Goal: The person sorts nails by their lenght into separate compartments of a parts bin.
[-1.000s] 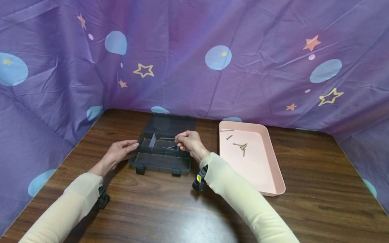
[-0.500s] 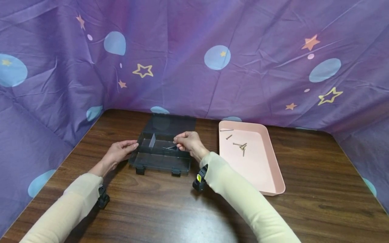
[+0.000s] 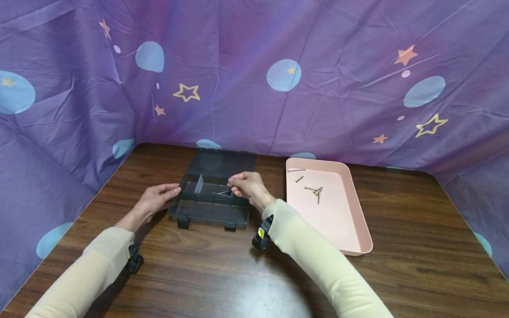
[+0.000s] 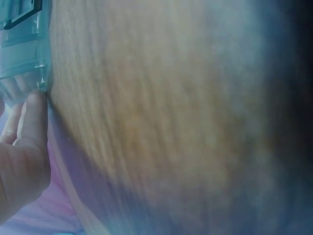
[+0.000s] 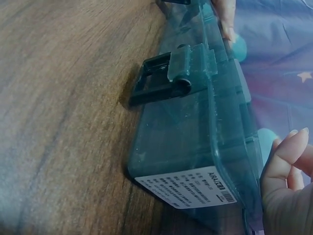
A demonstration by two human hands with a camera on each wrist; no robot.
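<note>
Since a second ago, the long screw that lay by the right hand's [image 3: 247,185] fingertips along the far part of the box has gone from sight, and the hand has sunk slightly toward the screws [image 3: 222,193] already lying in the rear right compartment; little else has shifted. That hand's grip is narrow, fingers curled with the tips close together just above those screws, but whether anything is pinched between them cannot be told from the head view. In the right wrist view only a few curled fingers [image 5: 286,156] show beside the box's end wall, which carries a white barcode label [image 5: 186,188].

The left hand [image 3: 156,199] rests on the worktop [image 3: 222,274] with relaxed, nearly straight fingers, their tips touching the left corner of the organizer box [image 3: 207,211]; the left wrist view shows a fingertip [image 4: 34,105] against that corner. It holds nothing.

The dark translucent box sits open near the middle of the worktop, its lid [image 3: 222,162] laid back toward the purple star-printed cloth [image 3: 254,66]. A clear divider [image 3: 199,184] stands upright in the rear row, and two black latches [image 3: 183,222] hang at the near edge.

Just to the right of the box lies a pink tray [image 3: 358,238] with several loose screws [image 3: 316,191] scattered in its far half.
</note>
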